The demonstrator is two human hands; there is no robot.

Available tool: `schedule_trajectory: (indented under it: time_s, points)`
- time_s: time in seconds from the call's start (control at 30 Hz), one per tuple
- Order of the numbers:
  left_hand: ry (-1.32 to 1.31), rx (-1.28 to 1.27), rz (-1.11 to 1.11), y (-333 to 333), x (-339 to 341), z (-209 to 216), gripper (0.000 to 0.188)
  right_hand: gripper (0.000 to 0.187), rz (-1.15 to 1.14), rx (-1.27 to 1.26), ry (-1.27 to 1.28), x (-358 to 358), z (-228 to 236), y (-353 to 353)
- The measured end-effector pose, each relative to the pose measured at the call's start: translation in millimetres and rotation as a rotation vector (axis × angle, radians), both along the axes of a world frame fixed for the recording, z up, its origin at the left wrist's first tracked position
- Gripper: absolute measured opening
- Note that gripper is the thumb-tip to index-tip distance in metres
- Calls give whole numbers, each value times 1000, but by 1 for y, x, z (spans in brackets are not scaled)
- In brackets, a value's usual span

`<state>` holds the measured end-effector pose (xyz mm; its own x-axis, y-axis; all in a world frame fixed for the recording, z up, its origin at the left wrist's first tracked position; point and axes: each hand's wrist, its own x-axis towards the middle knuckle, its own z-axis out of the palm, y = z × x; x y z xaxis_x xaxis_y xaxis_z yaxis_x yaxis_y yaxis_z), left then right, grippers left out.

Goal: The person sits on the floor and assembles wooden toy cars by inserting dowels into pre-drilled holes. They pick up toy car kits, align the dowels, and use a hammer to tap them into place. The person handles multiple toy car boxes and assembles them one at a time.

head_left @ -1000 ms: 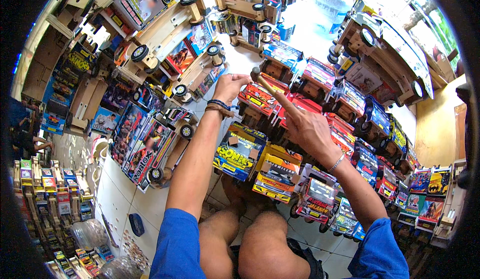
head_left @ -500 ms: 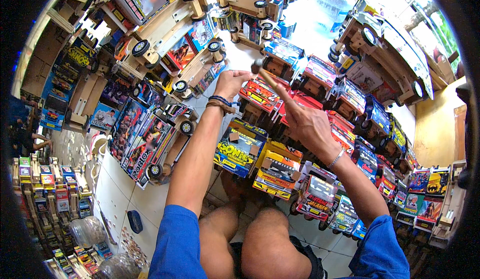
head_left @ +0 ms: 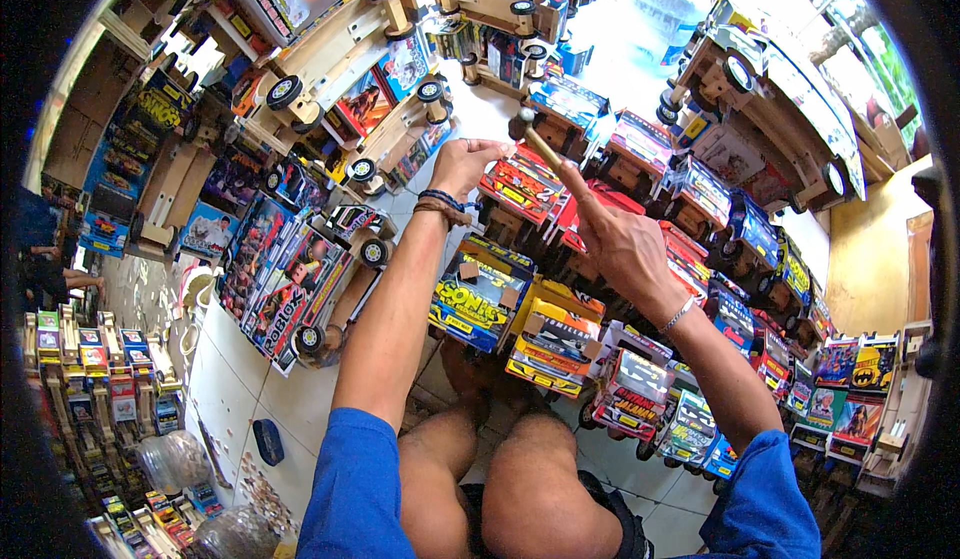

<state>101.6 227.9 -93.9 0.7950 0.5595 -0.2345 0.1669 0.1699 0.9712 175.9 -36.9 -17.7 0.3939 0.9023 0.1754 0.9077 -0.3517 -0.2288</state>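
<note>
Just ahead of both hands, on the floor: red toy truck [head_left: 522, 187] among rows of wooden toy trucks. L hand [head_left: 462, 162] rests on its near end, fingers curled, steadying it w/ no full grasp visible. R hand [head_left: 622, 244] has its grip closed on a small hammer [head_left: 532, 131], head raised just above the truck, up and left of the R knuckles. Judgement: keep L fingers clear of the strike spot, short taps, truck held firm. Yellow truck [head_left: 548, 344] sits nearer the knees.
</note>
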Motion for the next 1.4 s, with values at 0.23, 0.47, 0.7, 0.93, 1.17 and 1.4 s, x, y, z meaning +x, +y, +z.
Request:
schedule_trajectory:
  time_s: [0.23,0.47,0.7,0.93,1.17,1.4]
  points:
    - [21,95,-7,2,2,-2,26,68,2,-116,-27,-1,-1,0]
    - [48,130,25,2,3,-4,27,69,45,-77,-27,-4,-10,1]
    - [21,81,-16,7,2,-8,28,68,42,-34,-23,-6,-9,1]
    - [39,93,-22,6,0,-7,31,64,15,32,-20,-9,-3,1]
    - [177,290,185,14,0,10,52,66,-75,123,-7,-3,7,-16]
    - [-120,-71,-269,3,-8,68,39,62,-143,183,142,-17,14,-74]
